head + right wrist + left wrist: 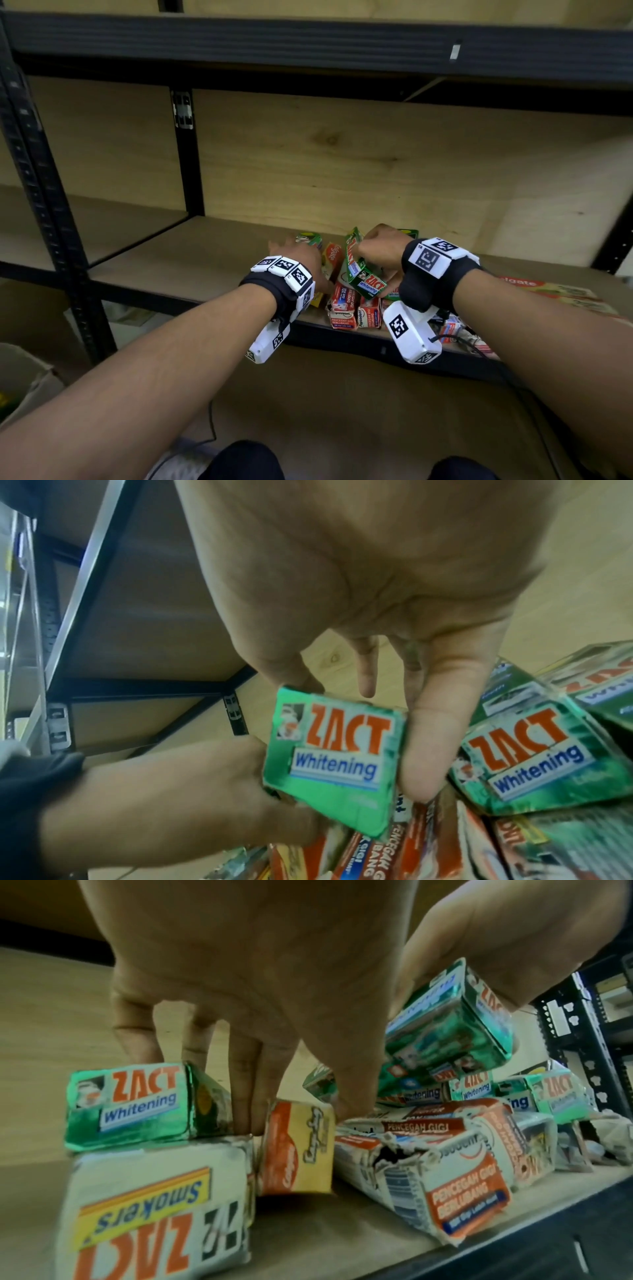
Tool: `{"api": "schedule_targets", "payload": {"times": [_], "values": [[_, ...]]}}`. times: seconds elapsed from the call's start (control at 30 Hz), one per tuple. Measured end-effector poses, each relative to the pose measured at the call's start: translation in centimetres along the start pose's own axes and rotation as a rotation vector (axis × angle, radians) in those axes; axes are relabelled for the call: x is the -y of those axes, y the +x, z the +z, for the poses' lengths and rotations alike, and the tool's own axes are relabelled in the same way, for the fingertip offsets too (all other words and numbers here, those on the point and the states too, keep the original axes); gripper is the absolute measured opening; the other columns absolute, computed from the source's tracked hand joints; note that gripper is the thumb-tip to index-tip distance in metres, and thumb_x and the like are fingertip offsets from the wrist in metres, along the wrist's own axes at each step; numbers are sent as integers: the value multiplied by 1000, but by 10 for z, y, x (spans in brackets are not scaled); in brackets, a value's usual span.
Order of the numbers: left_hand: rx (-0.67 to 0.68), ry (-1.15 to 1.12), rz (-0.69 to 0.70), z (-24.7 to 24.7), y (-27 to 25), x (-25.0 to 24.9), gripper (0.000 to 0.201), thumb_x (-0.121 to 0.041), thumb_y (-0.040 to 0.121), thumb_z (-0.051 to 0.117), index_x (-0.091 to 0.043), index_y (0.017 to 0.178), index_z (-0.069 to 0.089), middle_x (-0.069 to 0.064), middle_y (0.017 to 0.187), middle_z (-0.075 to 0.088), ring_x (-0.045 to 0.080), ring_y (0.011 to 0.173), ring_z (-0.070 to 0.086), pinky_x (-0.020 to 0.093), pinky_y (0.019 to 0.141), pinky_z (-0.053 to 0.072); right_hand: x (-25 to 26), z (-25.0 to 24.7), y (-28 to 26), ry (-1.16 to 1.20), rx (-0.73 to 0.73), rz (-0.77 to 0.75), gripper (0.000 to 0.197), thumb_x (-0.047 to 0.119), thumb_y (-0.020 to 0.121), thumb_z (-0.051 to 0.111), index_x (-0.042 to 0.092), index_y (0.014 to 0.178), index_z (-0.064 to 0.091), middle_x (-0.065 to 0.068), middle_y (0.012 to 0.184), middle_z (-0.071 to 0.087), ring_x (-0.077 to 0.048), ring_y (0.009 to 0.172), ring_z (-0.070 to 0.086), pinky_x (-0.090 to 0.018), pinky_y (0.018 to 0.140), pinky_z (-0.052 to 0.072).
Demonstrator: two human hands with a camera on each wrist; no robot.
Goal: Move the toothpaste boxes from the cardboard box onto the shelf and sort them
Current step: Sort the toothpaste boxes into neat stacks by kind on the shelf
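A loose pile of toothpaste boxes lies on the wooden shelf board (205, 260). My right hand (373, 246) (349, 723) pinches a green Zact Whitening box (361, 270) (332, 764) and holds it tilted above the pile. My left hand (294, 250) (294, 1110) reaches down at the pile's left end. Its fingers and thumb straddle a red-and-yellow Colgate box (331, 257) (298, 1150). Beside them another green Zact box (137, 1104) sits on a white Zact Smokers box (154, 1210). Torn red Pepsodent boxes (342, 305) (445, 1172) lie at the front.
Long Colgate boxes (548, 289) lie flat on the shelf to the right. A black upright (51, 205) and the upper shelf beam (308, 44) frame the bay. The open cardboard box (24, 377) stands on the floor at lower left. Bare shelf board stretches left of the pile.
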State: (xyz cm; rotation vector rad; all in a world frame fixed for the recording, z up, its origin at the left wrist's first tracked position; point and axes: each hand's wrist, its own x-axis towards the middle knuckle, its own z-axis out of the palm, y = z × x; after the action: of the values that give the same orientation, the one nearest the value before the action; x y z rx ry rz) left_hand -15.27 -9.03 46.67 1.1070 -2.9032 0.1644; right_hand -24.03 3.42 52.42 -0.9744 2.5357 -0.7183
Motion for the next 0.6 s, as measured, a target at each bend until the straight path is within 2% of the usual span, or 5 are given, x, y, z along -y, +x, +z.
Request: {"api": "schedule_targets", "payload": {"times": [0.07, 0.13, 0.27, 0.4, 0.6], "values": [[-66, -150, -51, 0, 2, 1, 55, -70, 74, 61, -16, 84, 58, 8, 113, 63, 30, 116, 54, 46, 102, 40, 0, 0, -4, -52, -7, 5, 41, 35, 80, 64, 9, 111, 59, -12, 102, 64, -30, 87, 68, -52, 78, 60], [-145, -363, -103, -1, 5, 4, 59, -72, 74, 59, -14, 69, 58, 8, 87, 66, 26, 85, 64, 29, 76, 52, -3, 3, -4, -131, -7, 5, 43, 37, 84, 63, 12, 116, 52, -9, 101, 59, -28, 86, 65, -49, 80, 60], [-192, -575, -180, -7, 8, 11, 59, -68, 73, 65, -11, 61, 56, 4, 64, 56, 18, 53, 53, 22, 46, 39, -5, 14, -4, -340, -78, -36, 51, 45, 83, 64, 12, 120, 54, -4, 94, 59, -20, 78, 61, -33, 73, 59], [-268, -729, -229, -19, 8, 18, 54, -53, 81, 66, -11, 54, 44, 1, 51, 42, 18, 44, 39, 25, 40, 27, -1, 16, -9, -452, -70, -71, 50, 47, 84, 65, 11, 119, 56, -8, 102, 61, -24, 88, 62, -31, 74, 55], [-355, -979, -287, -27, 5, 34, 45, -50, 83, 59, -9, 66, 55, 12, 63, 65, 14, 35, 52, 16, 32, 31, -6, 19, 1, -519, -27, -126, 46, 56, 82, 63, 14, 101, 67, -5, 99, 67, -20, 80, 62, -27, 68, 51]]}}
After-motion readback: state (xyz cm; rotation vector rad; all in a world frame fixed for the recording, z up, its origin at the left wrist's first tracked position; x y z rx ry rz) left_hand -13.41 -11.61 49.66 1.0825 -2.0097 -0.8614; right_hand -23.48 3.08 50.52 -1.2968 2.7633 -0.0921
